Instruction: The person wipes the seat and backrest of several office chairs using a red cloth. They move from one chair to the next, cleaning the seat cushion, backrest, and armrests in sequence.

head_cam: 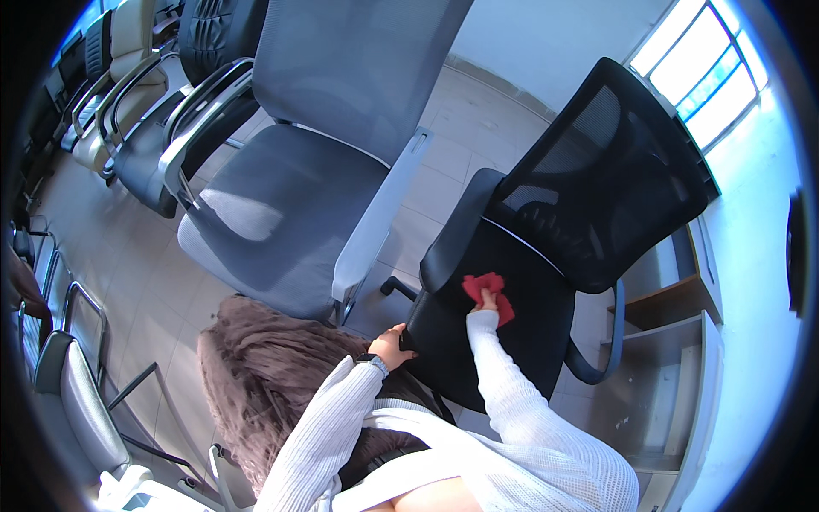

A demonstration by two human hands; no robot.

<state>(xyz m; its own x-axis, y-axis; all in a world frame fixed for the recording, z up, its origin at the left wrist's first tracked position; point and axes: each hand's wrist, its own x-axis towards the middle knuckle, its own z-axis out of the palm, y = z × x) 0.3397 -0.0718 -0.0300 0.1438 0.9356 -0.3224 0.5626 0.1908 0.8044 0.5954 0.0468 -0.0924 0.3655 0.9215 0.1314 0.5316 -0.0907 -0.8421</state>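
Note:
In the head view, my right hand (pixel 487 302) holds a crumpled red cloth (pixel 487 285) against the seat of a black office chair (pixel 531 345). The chair has a black mesh backrest (pixel 601 173) and black armrests (pixel 455 237). My left hand (pixel 391 347), with a watch on its wrist, rests at the front left edge of the same seat, thumb and fingers apart, and nothing shows in it. Part of the cloth is hidden under my right hand.
A grey office chair (pixel 288 198) stands close on the left, its pale armrest (pixel 377 224) towards the black chair. More chairs (pixel 150 150) line the upper left. Wooden shelving (pixel 665 384) is at the right, below a window (pixel 710 70). A grey-white chair (pixel 89 403) stands lower left.

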